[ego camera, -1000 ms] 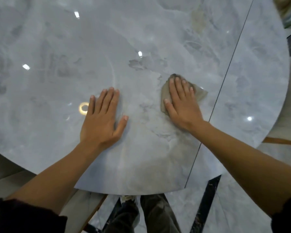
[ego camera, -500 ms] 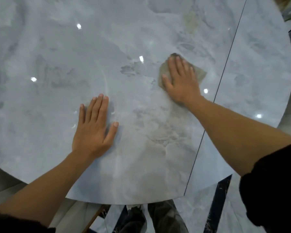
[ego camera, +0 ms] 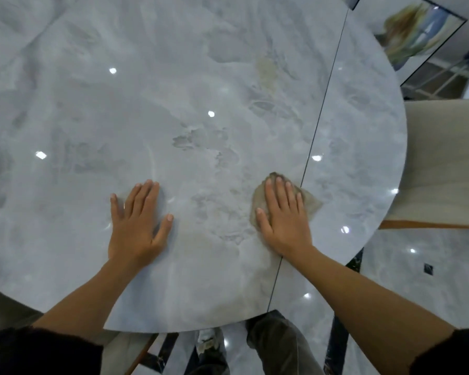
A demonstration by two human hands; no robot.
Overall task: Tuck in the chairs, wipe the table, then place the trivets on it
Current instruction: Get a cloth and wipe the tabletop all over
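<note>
Head view: your right hand (ego camera: 283, 220) flat on cloth (ego camera: 312, 204), 4 o'clock.
Left hand (ego camera: 136, 223): flat, bracing tabletop (ego camera: 173, 77).
Tip: press evenly, overlap strokes.

Pale grey table (ego camera: 201, 77), cloudy marble veining; beige-grey cloth (ego camera: 310, 204) beneath right hand (ego camera: 284, 220); cream chair (ego camera: 444, 163) to its right.

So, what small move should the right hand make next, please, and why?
Probably sweep the cloth right, toward the rim of the table: the right hand presses it flat across the seam, that strip lies beyond, and the left hand braces flat.
</note>
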